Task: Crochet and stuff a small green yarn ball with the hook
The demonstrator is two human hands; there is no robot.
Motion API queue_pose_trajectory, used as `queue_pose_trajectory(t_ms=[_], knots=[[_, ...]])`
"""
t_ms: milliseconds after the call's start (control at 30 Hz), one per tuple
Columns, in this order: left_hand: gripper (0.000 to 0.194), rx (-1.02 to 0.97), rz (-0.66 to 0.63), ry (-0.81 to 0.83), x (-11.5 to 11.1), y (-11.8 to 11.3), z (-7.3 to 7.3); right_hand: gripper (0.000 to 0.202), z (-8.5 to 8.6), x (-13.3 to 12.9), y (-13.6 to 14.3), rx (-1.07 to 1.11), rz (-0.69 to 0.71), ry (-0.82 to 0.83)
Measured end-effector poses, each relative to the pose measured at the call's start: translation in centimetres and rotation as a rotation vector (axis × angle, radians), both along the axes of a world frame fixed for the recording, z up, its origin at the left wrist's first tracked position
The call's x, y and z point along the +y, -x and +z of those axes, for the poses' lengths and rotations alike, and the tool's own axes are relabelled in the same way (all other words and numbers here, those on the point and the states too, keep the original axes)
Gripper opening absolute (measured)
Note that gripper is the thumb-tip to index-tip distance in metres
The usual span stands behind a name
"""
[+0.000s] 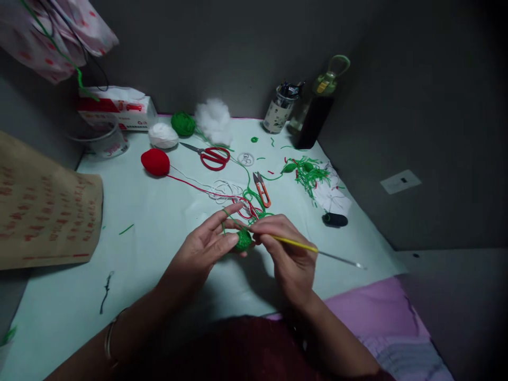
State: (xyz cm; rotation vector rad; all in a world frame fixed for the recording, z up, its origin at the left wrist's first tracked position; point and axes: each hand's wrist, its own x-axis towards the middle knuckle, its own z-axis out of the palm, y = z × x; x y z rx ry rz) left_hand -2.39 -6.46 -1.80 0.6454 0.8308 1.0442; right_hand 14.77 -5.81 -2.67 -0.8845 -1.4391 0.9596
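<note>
Between the thumb and fingers of my left hand is a small piece of green crochet. Green yarn loops around the raised index finger of that hand. My right hand grips a crochet hook with a yellow handle and a silver end pointing right. The hook's working tip meets the crochet piece, where fingers partly hide it. Just beyond my hands lie tangled strands of green, red and white yarn. Orange thread snips rest beside the tangle.
Red-handled scissors lie farther back, near red, white and green yarn balls and white stuffing. A pen holder and a bottle stand at back right, yarn scraps before them. A paper bag stands left.
</note>
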Motion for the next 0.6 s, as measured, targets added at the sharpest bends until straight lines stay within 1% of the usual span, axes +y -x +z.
queue_pose_trajectory(t_ms=[33, 100, 200, 267, 333, 433, 500, 533, 600], knots=[[0.052, 0.002, 0.005, -0.003, -0.1, -0.1, 0.0, 0.018, 0.1, 0.0, 0.1, -0.036, -0.014, -0.035], [0.053, -0.002, 0.012, 0.000, -0.1, -0.1, 0.2, 0.021, 0.1, 0.1, 0.2, -0.032, -0.011, -0.049], [0.050, 0.015, 0.037, 0.021, 0.1, 0.0, 0.4, 0.021, -0.3, 0.5, 0.3, 0.061, 0.027, 0.012], [0.050, 0.024, 0.025, 0.017, 0.2, 0.1, 0.3, 0.020, -0.7, 0.8, 0.4, 0.130, 0.047, 0.050], [0.055, 0.019, 0.008, 0.000, 0.4, 0.2, 0.1, 0.019, -1.0, 1.0, 0.5, 0.156, 0.046, 0.056], [0.069, -0.001, 0.024, -0.019, 0.8, 0.1, -0.1, 0.016, -1.2, 1.0, 0.7, 0.170, 0.029, 0.062], [0.078, -0.021, 0.001, -0.008, 0.9, 0.1, -0.2, 0.014, -1.1, 1.1, 1.0, 0.240, 0.031, 0.143], [0.076, -0.034, -0.026, 0.006, 1.0, 0.0, -0.2, 0.012, -1.1, 1.2, 1.1, 0.294, 0.032, 0.206], [0.061, -0.071, -0.082, 0.034, 1.1, 0.0, -0.4, 0.009, -0.9, 1.5, 1.4, 0.405, 0.037, 0.350]])
